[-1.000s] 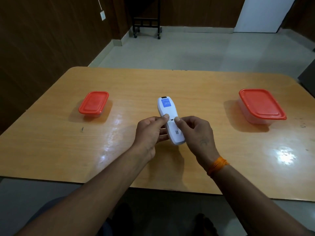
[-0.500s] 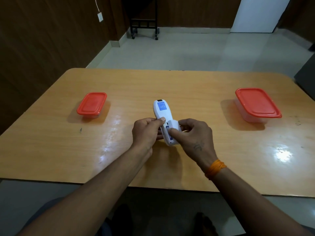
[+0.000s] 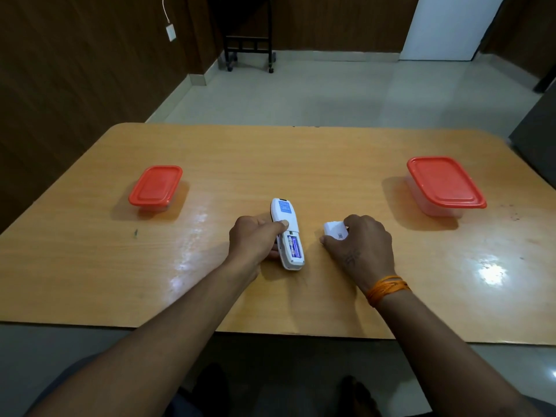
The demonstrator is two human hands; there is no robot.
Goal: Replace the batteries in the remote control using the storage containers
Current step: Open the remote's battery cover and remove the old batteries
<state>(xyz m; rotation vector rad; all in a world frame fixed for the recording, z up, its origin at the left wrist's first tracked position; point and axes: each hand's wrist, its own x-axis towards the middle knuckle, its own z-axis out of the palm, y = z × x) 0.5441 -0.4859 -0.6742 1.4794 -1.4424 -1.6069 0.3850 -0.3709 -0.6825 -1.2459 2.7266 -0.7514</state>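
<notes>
A white remote control (image 3: 286, 224) lies face down at the table's middle, its battery bay uncovered. Purple batteries (image 3: 294, 244) show inside the bay. My left hand (image 3: 255, 237) grips the remote from the left, thumb on its back. My right hand (image 3: 358, 245) holds the white battery cover (image 3: 334, 229) on the table, a little to the right of the remote. A small container with a red lid (image 3: 155, 185) stands at the left. A larger container with a red lid (image 3: 444, 182) stands at the right. Both lids are on.
The wooden table (image 3: 301, 164) has rounded far corners and its near edge runs just above my forearms. Beyond it lie a tiled floor, a dark wheeled stand (image 3: 249, 43) and brown wall panels.
The battery cover has come off the remote. My right hand has carried it to the right and down to the table. The batteries are now in sight.
</notes>
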